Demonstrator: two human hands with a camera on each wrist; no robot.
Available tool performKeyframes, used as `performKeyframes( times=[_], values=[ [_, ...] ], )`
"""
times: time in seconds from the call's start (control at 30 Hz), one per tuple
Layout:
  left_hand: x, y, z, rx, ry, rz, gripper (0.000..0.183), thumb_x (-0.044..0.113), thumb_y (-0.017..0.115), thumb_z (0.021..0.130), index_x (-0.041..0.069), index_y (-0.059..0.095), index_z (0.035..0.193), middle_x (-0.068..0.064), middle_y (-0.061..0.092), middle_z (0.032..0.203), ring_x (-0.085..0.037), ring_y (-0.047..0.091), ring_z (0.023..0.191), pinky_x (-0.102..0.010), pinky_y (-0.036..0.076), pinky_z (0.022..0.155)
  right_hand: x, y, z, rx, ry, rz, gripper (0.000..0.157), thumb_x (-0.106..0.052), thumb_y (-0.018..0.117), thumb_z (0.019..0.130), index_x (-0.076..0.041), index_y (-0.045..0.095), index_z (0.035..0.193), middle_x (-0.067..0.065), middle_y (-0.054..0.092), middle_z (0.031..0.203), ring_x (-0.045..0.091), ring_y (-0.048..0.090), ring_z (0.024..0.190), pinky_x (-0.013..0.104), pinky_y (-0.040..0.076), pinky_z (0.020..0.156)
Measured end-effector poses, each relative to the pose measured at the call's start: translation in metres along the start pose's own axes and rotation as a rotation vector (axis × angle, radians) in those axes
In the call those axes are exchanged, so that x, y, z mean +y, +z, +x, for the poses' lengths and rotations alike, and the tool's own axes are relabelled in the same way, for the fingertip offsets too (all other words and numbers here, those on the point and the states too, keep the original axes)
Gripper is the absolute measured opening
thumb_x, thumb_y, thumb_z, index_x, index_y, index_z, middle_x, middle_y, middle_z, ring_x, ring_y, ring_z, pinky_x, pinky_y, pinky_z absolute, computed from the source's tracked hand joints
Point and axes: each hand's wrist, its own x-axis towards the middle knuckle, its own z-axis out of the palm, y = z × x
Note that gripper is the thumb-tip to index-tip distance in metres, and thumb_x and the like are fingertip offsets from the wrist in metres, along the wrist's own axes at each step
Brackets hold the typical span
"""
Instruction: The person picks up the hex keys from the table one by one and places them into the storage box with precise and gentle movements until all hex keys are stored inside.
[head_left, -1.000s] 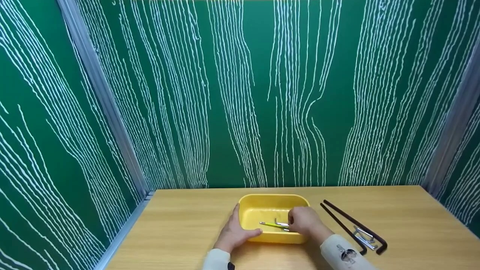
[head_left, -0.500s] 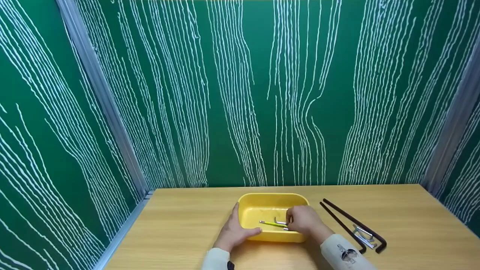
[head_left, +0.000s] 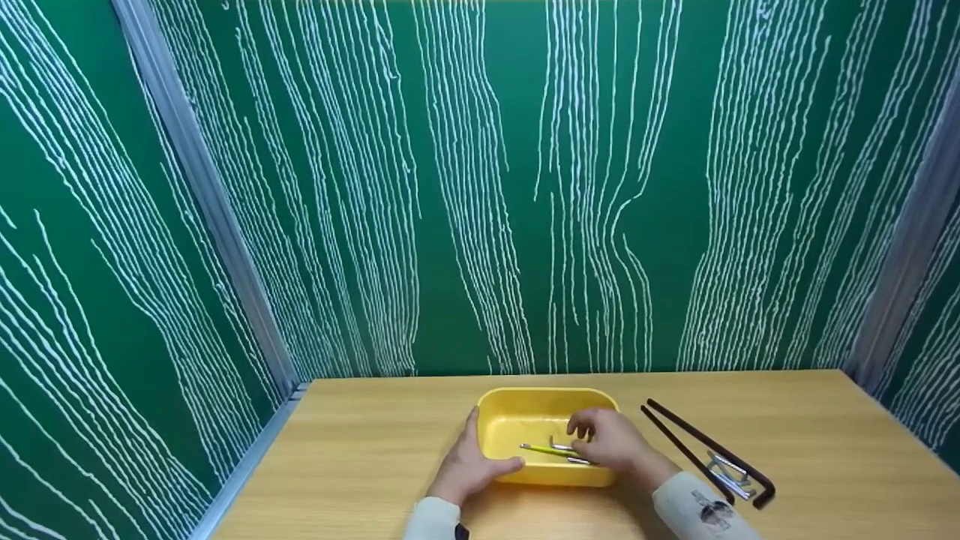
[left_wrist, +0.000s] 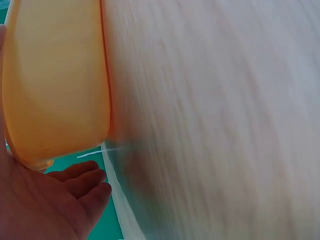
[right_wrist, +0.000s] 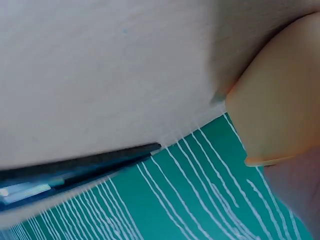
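A yellow plastic bin (head_left: 551,475) stands on the table. My left hand (head_left: 466,465) holds its near left corner, the thumb on the front rim and the fingers along the left side. In the left wrist view, the left hand (left_wrist: 50,200) is beside the bin's end. My right hand (head_left: 611,441) reaches over the bin's right end, its thumb and fingers apart above several small tools. Among these are a slim yellow-green rod (head_left: 544,449) with a silver tip and a silver L-shaped hex key (head_left: 561,448). The right hand partly hides the tools.
Two long dark L-shaped hex keys (head_left: 705,439) lie right of the bin on the wooden table (head_left: 360,450). Several silver hex keys (head_left: 729,474) lie between them. A green wall (head_left: 457,300) with white lines rises behind the table.
My right hand's fingers have parted from a tighter curl, showing more of the silver piece below. The left hand and the bin have stayed in place.
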Motion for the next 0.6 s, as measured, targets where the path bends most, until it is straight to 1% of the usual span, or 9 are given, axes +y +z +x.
performKeyframes(
  times=[0.1, 0.13, 0.2, 0.23, 0.33, 0.47, 0.53, 0.6],
  values=[
    [-0.001, -0.002, -0.001, -0.006, -0.008, -0.01, 0.12, 0.056, 0.076, 0.048, 0.02, 0.009, 0.141, -0.005, 0.04, 0.133, -0.018, 0.046, 0.104, -0.04, 0.032, 0.1, -0.001, -0.007, -0.005, 0.023, -0.039, 0.145, 0.014, -0.013, 0.065, 0.072, -0.022, 0.06, 0.081, 0.0, 0.057, 0.08, 0.015, 0.048, 0.074, 0.025, 0.042, 0.063],
    [-0.001, -0.003, -0.001, -0.008, -0.009, -0.013, 0.12, 0.056, 0.076, 0.048, 0.02, 0.009, 0.141, -0.005, 0.04, 0.133, -0.018, 0.046, 0.104, -0.04, 0.032, 0.1, 0.0, -0.011, -0.006, 0.032, -0.051, 0.175, 0.016, -0.011, 0.064, 0.072, -0.023, 0.059, 0.081, 0.002, 0.057, 0.082, 0.017, 0.049, 0.076, 0.026, 0.043, 0.065],
    [-0.001, -0.004, 0.0, -0.009, -0.015, -0.026, 0.121, 0.056, 0.076, 0.046, 0.022, 0.009, 0.141, -0.004, 0.04, 0.133, -0.018, 0.046, 0.103, -0.04, 0.033, 0.1, 0.0, -0.019, -0.009, 0.044, -0.076, 0.189, 0.017, -0.01, 0.064, 0.073, -0.025, 0.058, 0.08, 0.002, 0.057, 0.082, 0.02, 0.05, 0.078, 0.028, 0.045, 0.067],
    [-0.001, -0.004, 0.0, -0.009, -0.016, -0.033, 0.122, 0.057, 0.076, 0.045, 0.022, 0.009, 0.141, -0.003, 0.04, 0.132, -0.018, 0.046, 0.103, -0.04, 0.033, 0.1, 0.0, -0.023, -0.01, 0.048, -0.084, 0.189, 0.017, -0.009, 0.064, 0.074, -0.025, 0.058, 0.08, 0.001, 0.057, 0.082, 0.021, 0.05, 0.078, 0.029, 0.046, 0.067],
    [-0.001, -0.005, 0.0, -0.013, -0.025, -0.049, 0.124, 0.059, 0.076, 0.043, 0.023, 0.009, 0.141, -0.002, 0.04, 0.131, -0.018, 0.046, 0.102, -0.04, 0.034, 0.099, 0.001, -0.032, -0.013, 0.054, -0.093, 0.177, 0.016, -0.009, 0.063, 0.075, -0.024, 0.059, 0.079, -0.002, 0.056, 0.08, 0.022, 0.051, 0.079, 0.029, 0.047, 0.067],
    [0.0, -0.003, 0.0, -0.015, -0.026, -0.053, 0.124, 0.058, 0.076, 0.043, 0.023, 0.009, 0.141, -0.003, 0.041, 0.131, -0.018, 0.047, 0.102, -0.039, 0.034, 0.099, 0.008, -0.042, -0.019, 0.069, -0.107, 0.124, 0.014, -0.009, 0.063, 0.075, -0.023, 0.059, 0.079, -0.006, 0.056, 0.077, 0.018, 0.052, 0.075, 0.025, 0.046, 0.063],
    [0.001, -0.002, 0.0, -0.015, -0.023, -0.047, 0.123, 0.057, 0.077, 0.044, 0.023, 0.009, 0.141, -0.003, 0.041, 0.131, -0.018, 0.047, 0.101, -0.038, 0.034, 0.1, 0.013, -0.046, -0.021, 0.074, -0.071, 0.074, 0.013, -0.012, 0.063, 0.073, -0.023, 0.059, 0.078, -0.007, 0.054, 0.073, 0.015, 0.051, 0.07, 0.025, 0.045, 0.06],
    [0.001, -0.001, 0.0, -0.014, -0.016, -0.046, 0.122, 0.055, 0.077, 0.045, 0.023, 0.009, 0.141, -0.004, 0.042, 0.131, -0.018, 0.047, 0.101, -0.038, 0.034, 0.099, 0.016, -0.051, -0.023, 0.076, 0.002, 0.027, 0.01, -0.014, 0.063, 0.072, -0.022, 0.059, 0.077, -0.007, 0.054, 0.07, 0.013, 0.049, 0.065, 0.024, 0.043, 0.056]
  ],
)
